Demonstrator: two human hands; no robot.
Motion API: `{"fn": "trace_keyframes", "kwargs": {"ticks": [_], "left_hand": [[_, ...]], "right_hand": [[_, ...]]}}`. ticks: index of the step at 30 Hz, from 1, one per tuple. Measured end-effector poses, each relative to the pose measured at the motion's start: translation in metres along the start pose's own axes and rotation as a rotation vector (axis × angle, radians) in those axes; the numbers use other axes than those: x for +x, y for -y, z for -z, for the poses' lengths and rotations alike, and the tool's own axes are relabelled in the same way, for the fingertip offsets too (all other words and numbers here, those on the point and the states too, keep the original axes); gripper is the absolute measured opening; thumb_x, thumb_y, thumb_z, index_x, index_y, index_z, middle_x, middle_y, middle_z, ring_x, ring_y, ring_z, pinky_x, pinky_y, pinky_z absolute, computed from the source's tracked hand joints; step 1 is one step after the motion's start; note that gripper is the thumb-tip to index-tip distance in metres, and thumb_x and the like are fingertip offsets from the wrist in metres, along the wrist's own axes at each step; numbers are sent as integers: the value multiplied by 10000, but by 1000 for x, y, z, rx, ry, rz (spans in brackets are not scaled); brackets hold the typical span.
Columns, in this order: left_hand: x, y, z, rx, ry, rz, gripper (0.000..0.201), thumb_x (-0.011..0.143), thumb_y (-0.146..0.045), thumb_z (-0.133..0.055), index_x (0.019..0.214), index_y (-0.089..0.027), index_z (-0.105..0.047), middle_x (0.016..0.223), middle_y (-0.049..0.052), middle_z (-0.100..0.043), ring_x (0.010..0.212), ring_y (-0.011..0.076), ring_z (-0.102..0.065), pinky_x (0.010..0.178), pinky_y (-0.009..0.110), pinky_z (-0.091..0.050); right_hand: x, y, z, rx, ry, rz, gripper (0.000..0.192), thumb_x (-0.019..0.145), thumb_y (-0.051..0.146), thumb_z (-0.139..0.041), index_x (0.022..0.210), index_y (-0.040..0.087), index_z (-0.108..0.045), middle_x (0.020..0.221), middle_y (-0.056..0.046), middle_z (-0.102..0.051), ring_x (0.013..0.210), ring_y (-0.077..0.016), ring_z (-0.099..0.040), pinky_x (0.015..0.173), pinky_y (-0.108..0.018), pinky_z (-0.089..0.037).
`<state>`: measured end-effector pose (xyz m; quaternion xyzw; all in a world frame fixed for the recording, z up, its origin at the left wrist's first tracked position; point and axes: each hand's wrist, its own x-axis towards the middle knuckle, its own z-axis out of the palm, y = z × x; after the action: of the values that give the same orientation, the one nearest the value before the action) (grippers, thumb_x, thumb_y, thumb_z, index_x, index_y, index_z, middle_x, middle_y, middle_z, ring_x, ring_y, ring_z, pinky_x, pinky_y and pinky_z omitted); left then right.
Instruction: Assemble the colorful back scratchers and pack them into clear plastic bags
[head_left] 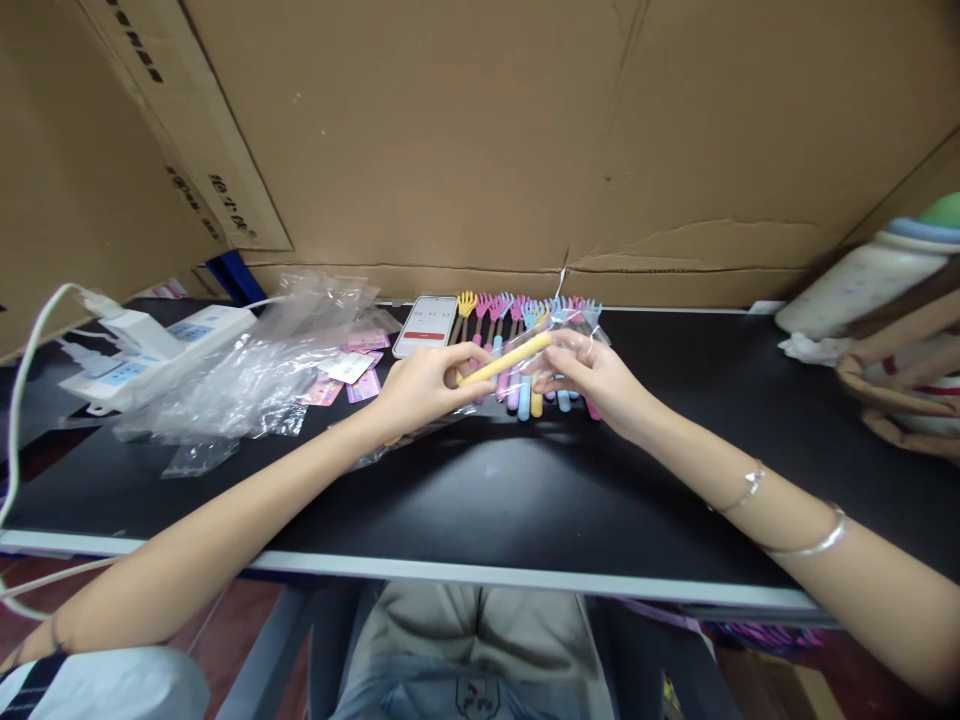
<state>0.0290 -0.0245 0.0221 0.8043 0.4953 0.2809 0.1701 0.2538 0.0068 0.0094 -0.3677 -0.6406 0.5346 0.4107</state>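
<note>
yellow stick (506, 359): long axis slants, far end up-right, inside clear bag (559, 318) | left hand (420, 385) fingers pinch near end | right hand (592, 372) fingers pinch bag | phone (425, 325) left of stick

A yellow stick (504, 360) above pink, blue and yellow forks (525, 320) on a black table (525, 500).

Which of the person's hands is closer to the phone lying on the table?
Left. The left hand is just in front of the phone; the right hand sits farther off to its right.

matt black table (480, 500), crinkly clear plastic bags (240, 370)
</note>
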Motion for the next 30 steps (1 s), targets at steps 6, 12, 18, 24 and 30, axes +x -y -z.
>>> {"fn": "trace_keyframes", "kwargs": {"ticks": [6,12,18,24,30], "left_hand": [[2,-8,7,-61,43,-3,346,828,-494,-594,1025,-217,-653,670,-27,-640,582,108,-537,528,201,-319],[16,-17,23,23,-48,-119,326,840,-487,-594,1009,-219,-669,677,-23,-663,613,118,-576,596,209,-396],[39,-33,33,244,-304,-348,202,878,-384,-586,992,-247,-680,1015,13,-668,915,163,-591,712,236,-421],[56,-12,10,526,-320,-481,217,943,-347,-487,1022,-269,-673,1042,37,-637,967,183,-555,666,256,-399],[60,17,-17,678,-134,-538,209,953,-333,-466,1027,-220,-625,1020,41,-646,938,167,-571,640,230,-392]], "right_hand": [[2,1,3,66,-33,61,377,713,477,-729,897,181,-585,753,-16,-686,589,-107,-614,551,-240,-524],[-1,21,8,17,-96,188,370,700,485,-738,881,195,-596,720,-12,-672,609,-121,-620,611,-270,-541],[-16,44,11,-344,-297,483,265,797,505,-637,819,242,-613,803,-42,-679,622,-163,-629,623,-339,-530],[-17,33,23,-1052,-83,732,244,919,383,-482,910,263,-694,946,-61,-711,879,-202,-649,721,-319,-500],[-11,13,17,-1520,106,889,347,972,200,-335,929,219,-679,844,-37,-701,735,-116,-600,535,-239,-338]]}}
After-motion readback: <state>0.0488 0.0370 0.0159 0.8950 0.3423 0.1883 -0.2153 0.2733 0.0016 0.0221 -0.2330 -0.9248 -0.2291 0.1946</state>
